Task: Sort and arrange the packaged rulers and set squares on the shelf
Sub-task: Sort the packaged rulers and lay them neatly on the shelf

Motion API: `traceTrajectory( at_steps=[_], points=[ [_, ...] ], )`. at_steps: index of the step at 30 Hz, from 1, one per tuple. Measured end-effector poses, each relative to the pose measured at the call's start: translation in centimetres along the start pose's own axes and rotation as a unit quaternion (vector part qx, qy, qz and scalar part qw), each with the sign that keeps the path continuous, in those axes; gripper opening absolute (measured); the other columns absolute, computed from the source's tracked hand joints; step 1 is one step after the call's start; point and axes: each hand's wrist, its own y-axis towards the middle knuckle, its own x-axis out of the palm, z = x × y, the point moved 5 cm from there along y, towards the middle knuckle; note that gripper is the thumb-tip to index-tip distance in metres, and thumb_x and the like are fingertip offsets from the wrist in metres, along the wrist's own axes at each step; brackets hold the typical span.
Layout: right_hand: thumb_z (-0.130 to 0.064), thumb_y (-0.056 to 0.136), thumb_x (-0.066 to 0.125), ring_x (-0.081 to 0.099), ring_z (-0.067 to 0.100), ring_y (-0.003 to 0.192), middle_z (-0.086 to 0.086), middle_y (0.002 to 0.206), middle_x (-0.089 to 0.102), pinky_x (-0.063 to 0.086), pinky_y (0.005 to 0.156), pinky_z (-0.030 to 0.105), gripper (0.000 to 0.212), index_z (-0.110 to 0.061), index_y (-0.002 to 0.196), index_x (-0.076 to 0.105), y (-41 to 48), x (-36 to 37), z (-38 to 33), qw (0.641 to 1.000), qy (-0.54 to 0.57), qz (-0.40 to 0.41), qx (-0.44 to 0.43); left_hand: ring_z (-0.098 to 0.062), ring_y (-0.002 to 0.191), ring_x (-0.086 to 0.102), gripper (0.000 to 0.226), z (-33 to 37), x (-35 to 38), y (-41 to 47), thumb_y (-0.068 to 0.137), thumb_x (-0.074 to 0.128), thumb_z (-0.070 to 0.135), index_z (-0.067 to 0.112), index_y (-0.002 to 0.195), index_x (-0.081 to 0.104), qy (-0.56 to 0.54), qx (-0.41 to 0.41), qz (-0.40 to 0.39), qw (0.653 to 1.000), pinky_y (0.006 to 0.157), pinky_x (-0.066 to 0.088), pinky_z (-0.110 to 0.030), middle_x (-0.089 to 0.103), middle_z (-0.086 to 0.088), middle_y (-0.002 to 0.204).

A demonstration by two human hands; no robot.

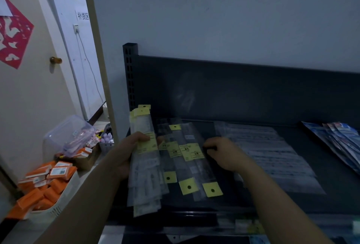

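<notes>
My left hand [126, 152] grips a stack of packaged rulers [145, 166] in clear sleeves with yellow labels, held upright over the left end of the dark shelf [335, 185]. Several more packaged rulers [187, 158] lie side by side on the shelf just right of that stack, yellow hang tabs toward me. My right hand [224, 154] rests on the shelf at the right edge of these loose rulers, fingers curled down onto one of the clear packets. A wide pile of clear packets [272, 154], maybe set squares, lies to the right of that hand.
Blue packaged items [342, 142] lie at the shelf's far right. The shelf's back panel [233, 92] and perforated post [129, 76] rise behind. Left of the shelf stand a white basket of orange boxes [48, 185] and a clear plastic tub [68, 134]. A door [29, 68] is further left.
</notes>
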Motion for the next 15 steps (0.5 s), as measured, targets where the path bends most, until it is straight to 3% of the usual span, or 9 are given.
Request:
traceTrajectory(
  at_steps=[3, 6, 8, 12, 15],
  points=[
    [-0.010, 0.093, 0.058, 0.057, 0.016, 0.108, 0.001, 0.120, 0.062, 0.043, 0.080, 0.015, 0.030, -0.009, 0.122, 0.062, 0.1, -1.3, 0.3, 0.993, 0.105, 0.008, 0.054, -0.024, 0.073, 0.070, 0.026, -0.6, 0.0, 0.1, 0.090, 0.045, 0.012, 0.000, 0.107, 0.061, 0.015, -0.024, -0.009, 1.000, 0.072, 0.057, -0.039, 0.069, -0.013, 0.090],
    [-0.019, 0.081, 0.074, 0.057, 0.016, 0.107, 0.007, 0.132, 0.057, 0.042, 0.082, 0.019, 0.055, -0.006, 0.131, 0.055, 0.4, -1.3, 0.4, 0.994, 0.067, -0.011, 0.080, -0.023, 0.064, 0.066, 0.019, -1.1, 0.4, 0.1, 0.090, 0.044, 0.012, 0.001, 0.084, 0.059, 0.012, -0.046, -0.014, 0.999, 0.084, 0.048, -0.042, 0.065, -0.013, 0.076],
    [-0.021, 0.074, 0.080, 0.058, 0.016, 0.100, 0.009, 0.127, 0.060, 0.047, 0.082, 0.023, 0.064, -0.004, 0.130, 0.054, 0.7, -0.8, 0.1, 0.994, 0.026, -0.018, 0.101, -0.022, 0.059, 0.064, 0.018, -1.2, 0.6, 0.1, 0.090, 0.043, 0.011, 0.002, 0.082, 0.057, -0.001, -0.055, -0.012, 0.998, 0.079, 0.052, -0.042, 0.061, -0.011, 0.073],
    [-0.026, 0.070, 0.081, 0.062, 0.020, 0.088, 0.007, 0.091, 0.064, 0.054, 0.076, 0.030, 0.039, -0.005, 0.097, 0.063, 1.6, -0.4, -0.6, 0.991, -0.029, -0.011, 0.130, -0.021, 0.056, 0.063, 0.014, -1.3, 0.9, 0.2, 0.089, 0.044, 0.011, 0.003, 0.086, 0.056, -0.007, -0.064, -0.015, 0.998, 0.069, 0.057, -0.042, 0.058, -0.009, 0.071],
    [-0.026, 0.070, 0.080, 0.057, 0.018, 0.082, 0.001, 0.076, 0.055, 0.052, 0.069, 0.027, 0.035, -0.010, 0.080, 0.050, 2.1, -0.1, -0.7, 0.987, -0.038, -0.042, 0.150, -0.020, 0.056, 0.060, 0.012, -1.4, 1.1, 0.2, 0.089, 0.043, 0.011, 0.004, 0.089, 0.054, -0.002, -0.064, -0.015, 0.998, 0.070, 0.056, -0.040, 0.056, -0.008, 0.069]
  ],
)
